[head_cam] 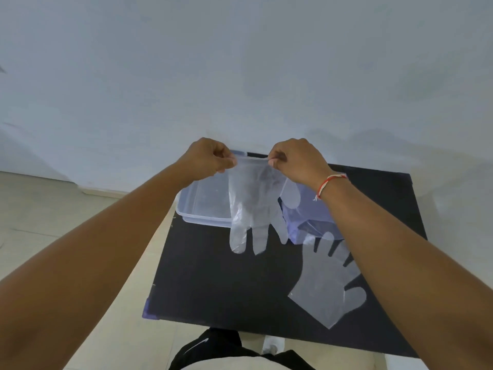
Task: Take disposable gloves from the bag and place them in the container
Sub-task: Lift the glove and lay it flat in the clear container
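Wall [240, 62], pale and bare, fills the upper half of the view, meeting a light tiled floor [40, 209] at the left. A black bench [226, 284] stands against it, seen from above at a slant. On the far left part of the bench sits a clear plastic container [202, 206], open at the top, its near rim touching the dark surface. To its right lies a clear bag [312, 222], partly hidden behind the right forearm. One disposable glove [325, 289] lies flat on the near right part of the bench, its fingers pointing toward the bag. A second glove [253, 209] hangs in the air above the container's right edge, cuff up and fingers dangling down over the bench. The left hand [210, 160] is closed in a pinch on the left corner of that cuff, thumb against fingertips. The right hand [296, 161] pinches the other corner in the same way, so the cuff is stretched taut between them. A red and white thread bracelet [330, 182] circles the right wrist.
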